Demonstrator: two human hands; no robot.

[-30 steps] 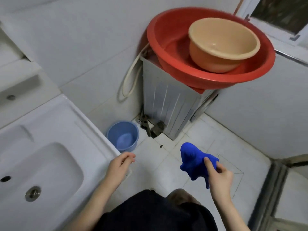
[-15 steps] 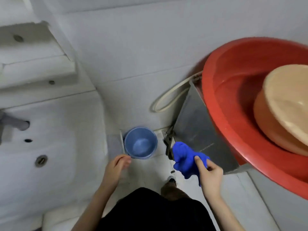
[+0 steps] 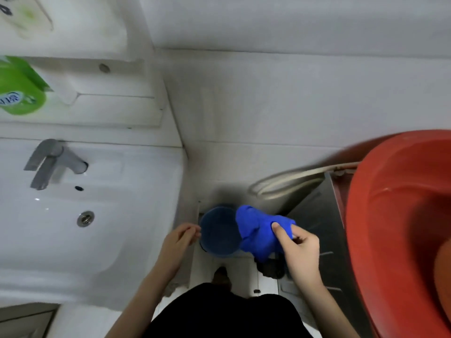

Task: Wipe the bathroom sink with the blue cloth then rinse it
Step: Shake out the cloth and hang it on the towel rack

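Containers first. Small blue bucket on the floor, between the white sink on the left and a grey metal casing on the right; only its own blue bottom visible inside. Big red basin at the right edge, on top of that casing; orange-brown rounded shape inside it, cut off by the frame, so no call on what. Sink bowl: metal drain, dark overflow hole, grey faucet on the far side, a few bright glints.

Task item: blue cloth bunched up, off the sink, in the air right of it, overlapping the bucket's right rim in view. Right hand grasping it, thumb pressed on top, fingers curled. Left hand holding nothing, fingers loosely bent, tips close to the bucket's left rim, just right of the sink edge.

Labels: green pack on the ledge far left, blue-and-white oval badge on it, writing too blurred to read. Dark marks on a white object at the top left corner, also unreadable. Pale hose looped against the wall behind the casing.
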